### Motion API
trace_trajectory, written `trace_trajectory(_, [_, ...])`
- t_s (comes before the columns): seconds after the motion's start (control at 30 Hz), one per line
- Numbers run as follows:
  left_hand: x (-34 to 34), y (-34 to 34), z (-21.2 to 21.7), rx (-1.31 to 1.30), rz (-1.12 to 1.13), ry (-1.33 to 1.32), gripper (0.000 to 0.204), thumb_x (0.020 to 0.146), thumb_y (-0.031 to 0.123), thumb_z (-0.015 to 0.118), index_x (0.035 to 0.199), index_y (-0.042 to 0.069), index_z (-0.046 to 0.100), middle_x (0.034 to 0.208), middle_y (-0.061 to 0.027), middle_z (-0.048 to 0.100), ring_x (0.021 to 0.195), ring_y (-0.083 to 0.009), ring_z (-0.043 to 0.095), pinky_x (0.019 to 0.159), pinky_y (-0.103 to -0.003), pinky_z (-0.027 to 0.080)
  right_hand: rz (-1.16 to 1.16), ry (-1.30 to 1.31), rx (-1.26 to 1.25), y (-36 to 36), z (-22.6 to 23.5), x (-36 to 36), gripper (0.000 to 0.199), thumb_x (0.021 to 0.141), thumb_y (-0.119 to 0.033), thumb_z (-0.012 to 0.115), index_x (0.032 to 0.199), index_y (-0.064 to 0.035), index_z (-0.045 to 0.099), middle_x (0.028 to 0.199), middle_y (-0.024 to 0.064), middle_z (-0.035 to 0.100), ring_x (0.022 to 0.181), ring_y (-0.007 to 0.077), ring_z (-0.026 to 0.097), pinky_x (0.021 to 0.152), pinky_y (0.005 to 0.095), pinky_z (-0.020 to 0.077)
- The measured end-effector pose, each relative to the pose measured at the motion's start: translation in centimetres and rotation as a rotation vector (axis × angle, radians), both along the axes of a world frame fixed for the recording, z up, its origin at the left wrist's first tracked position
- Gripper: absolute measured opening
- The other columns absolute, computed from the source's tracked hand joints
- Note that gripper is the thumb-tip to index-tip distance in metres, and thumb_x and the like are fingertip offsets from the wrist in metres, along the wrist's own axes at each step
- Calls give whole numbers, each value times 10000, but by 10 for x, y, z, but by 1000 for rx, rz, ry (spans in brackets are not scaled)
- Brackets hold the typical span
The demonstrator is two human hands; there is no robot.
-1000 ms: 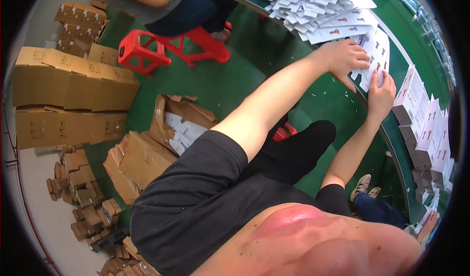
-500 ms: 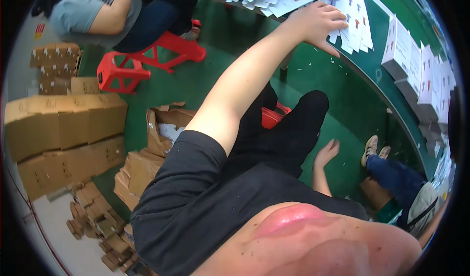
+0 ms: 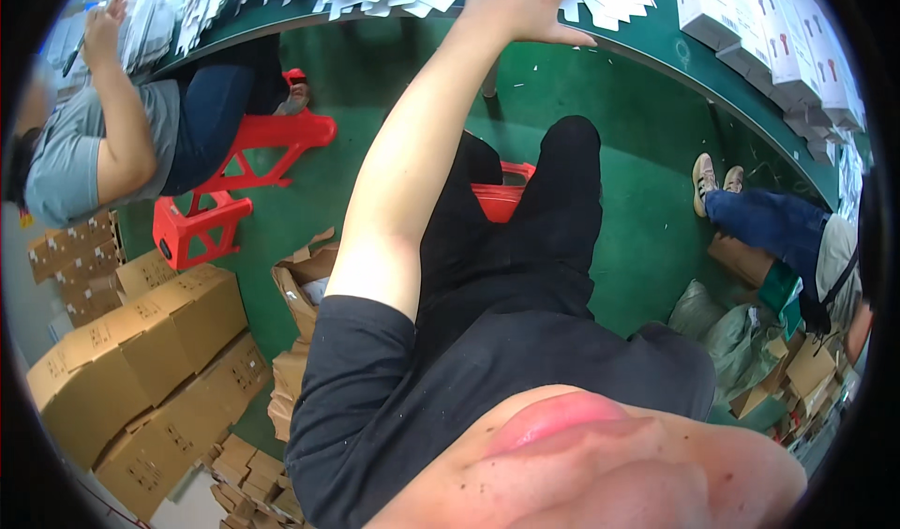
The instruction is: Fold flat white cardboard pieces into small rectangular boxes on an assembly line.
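Red plastic stools (image 3: pixel 176 231) stand near stacked brown cartons (image 3: pixel 178 337) on the green floor (image 3: pixel 647 219).

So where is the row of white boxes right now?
In the head view, the white boxes are at the upper right on the green table, right of the flat white cards by the left hand.

No wording is clear enough to read. Fine dark print stands on the white boxes (image 3: pixel 792 39) at the right of the green table (image 3: pixel 670 52); dark printed marks, too small to make out, stand on the brown cartons (image 3: pixel 145 374) at the left.
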State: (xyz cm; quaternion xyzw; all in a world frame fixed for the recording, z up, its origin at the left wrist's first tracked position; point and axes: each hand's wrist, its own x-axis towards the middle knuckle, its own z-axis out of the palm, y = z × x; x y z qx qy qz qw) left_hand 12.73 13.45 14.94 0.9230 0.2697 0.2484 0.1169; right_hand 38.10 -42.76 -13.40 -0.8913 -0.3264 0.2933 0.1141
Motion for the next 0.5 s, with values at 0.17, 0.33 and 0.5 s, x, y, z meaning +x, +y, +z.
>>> trace_trajectory(0.17, [-4,-5,4,3,1,-65,791,697,516,805,1297,38,611,1367,-147,586,1269,-327,552,1080,-436,423,45,90,-133,-25,-14,1,458,1004,-250,536,1365,32,524,1230,213,611,1141,348,584,1010,415,462])
trace_trajectory(0.33, [2,-11,32,-308,105,251,774,694,493,815,1288,38,618,1350,-148,599,1269,-325,557,1074,-441,431,93,242,-263,-58,-39,-15,461,990,-249,550,1349,39,534,1204,210,623,1118,351,595,994,416,472])
trace_trajectory(0.5, [-2,-12,28,-174,115,224,759,690,478,825,1278,39,628,1335,-146,610,1272,-323,561,1077,-447,433,163,411,-348,-73,-68,-32,465,975,-249,565,1333,46,544,1179,207,636,1094,354,605,977,418,481])
